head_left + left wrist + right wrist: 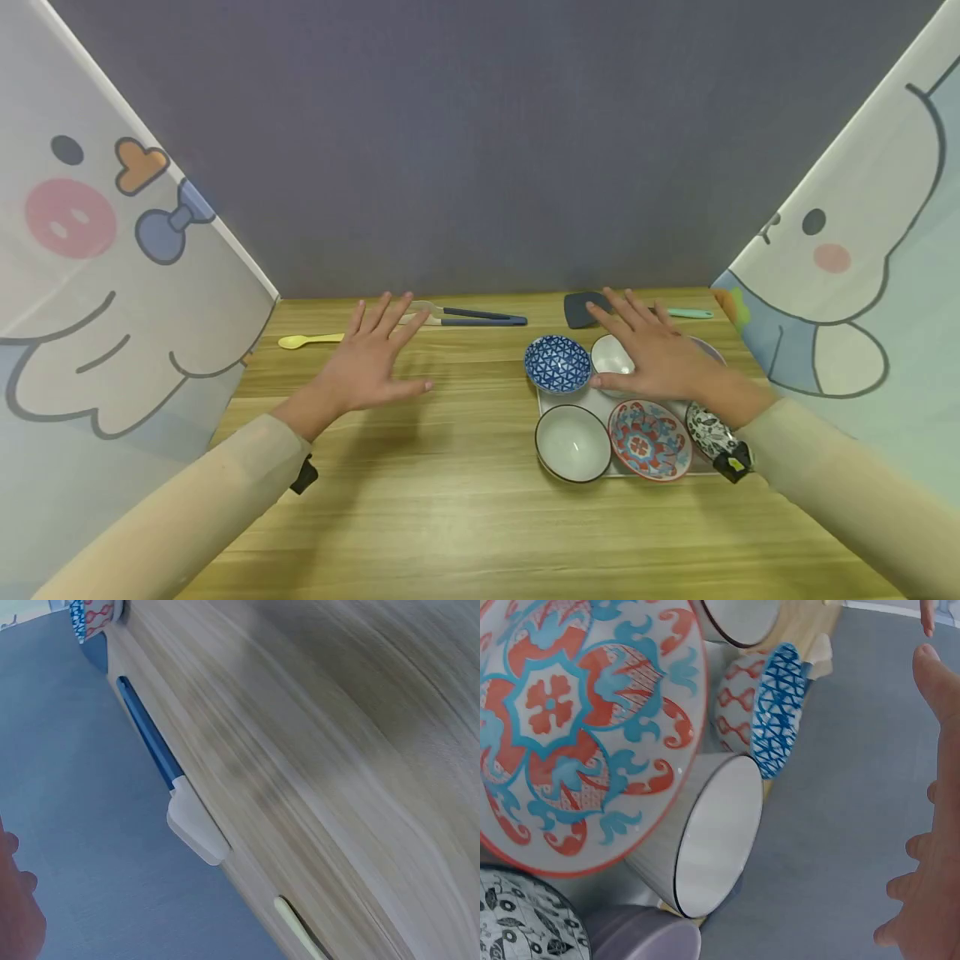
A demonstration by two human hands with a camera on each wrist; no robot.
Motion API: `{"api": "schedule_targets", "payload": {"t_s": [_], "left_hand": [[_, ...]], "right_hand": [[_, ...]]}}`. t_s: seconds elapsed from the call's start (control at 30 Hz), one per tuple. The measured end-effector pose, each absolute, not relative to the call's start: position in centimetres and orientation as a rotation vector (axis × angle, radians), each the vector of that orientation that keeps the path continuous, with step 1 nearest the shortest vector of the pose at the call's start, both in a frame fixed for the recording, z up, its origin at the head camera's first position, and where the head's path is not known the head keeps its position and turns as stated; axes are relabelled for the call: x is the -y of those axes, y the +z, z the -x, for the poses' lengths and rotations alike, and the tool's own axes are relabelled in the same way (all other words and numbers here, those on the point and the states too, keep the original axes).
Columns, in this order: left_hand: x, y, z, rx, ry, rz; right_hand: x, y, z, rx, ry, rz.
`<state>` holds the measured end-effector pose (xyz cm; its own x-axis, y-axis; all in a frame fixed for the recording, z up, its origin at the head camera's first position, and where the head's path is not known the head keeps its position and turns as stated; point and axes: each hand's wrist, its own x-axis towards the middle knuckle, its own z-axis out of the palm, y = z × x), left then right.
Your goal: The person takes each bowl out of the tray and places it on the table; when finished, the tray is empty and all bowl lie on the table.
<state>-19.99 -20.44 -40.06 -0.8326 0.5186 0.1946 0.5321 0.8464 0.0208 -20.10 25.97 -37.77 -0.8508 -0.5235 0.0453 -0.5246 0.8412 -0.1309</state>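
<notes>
Left hand [365, 367], right hand [662, 357]: both empty, fingers spread, the latter above crockery tray [597, 403]. Tongs [486, 322] near left fingertips, long axis left-right, navy handles pointing right. Wrist views reveal blue-patterned bowl's [558, 364] red-patterned exterior, hidden from head view

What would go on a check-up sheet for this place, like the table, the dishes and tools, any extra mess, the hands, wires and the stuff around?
Surface: wood-grain table, with a pale tray on its right side.
Dishes: blue-patterned bowl, two dark-rimmed white bowls, red-and-blue dish, black-and-white dish and lilac dish, bunched at the tray.
Tools: yellow spoon, blue-handled utensil and dark turner, along the back.
Clutter: nothing seen beyond these.
Hands: left hand and right hand have fingers spread, holding nothing.
Cables: nothing seen.
Surroundings: grey backdrop behind, cartoon panels at both sides.
</notes>
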Motion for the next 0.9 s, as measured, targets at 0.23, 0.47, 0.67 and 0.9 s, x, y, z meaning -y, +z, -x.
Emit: {"api": "schedule_targets", "payload": {"t_s": [0.23,0.47,0.67,0.9], "left_hand": [[20.0,-39.2,20.2,2.806,-0.223,0.764],[18.8,-39.7,20.2,2.823,-0.494,0.719],[17.3,-40.9,20.0,2.902,-0.748,0.642],[15.0,-42.7,20.1,2.912,-1.158,0.633]], "right_hand": [[-27.8,-36.1,20.0,2.972,0.309,-0.778],[-30.5,-35.1,19.5,3.004,0.486,-0.677],[-33.6,-35.5,19.5,3.022,0.657,-0.622],[-37.9,-37.2,19.6,3.058,0.971,-0.529]]}}
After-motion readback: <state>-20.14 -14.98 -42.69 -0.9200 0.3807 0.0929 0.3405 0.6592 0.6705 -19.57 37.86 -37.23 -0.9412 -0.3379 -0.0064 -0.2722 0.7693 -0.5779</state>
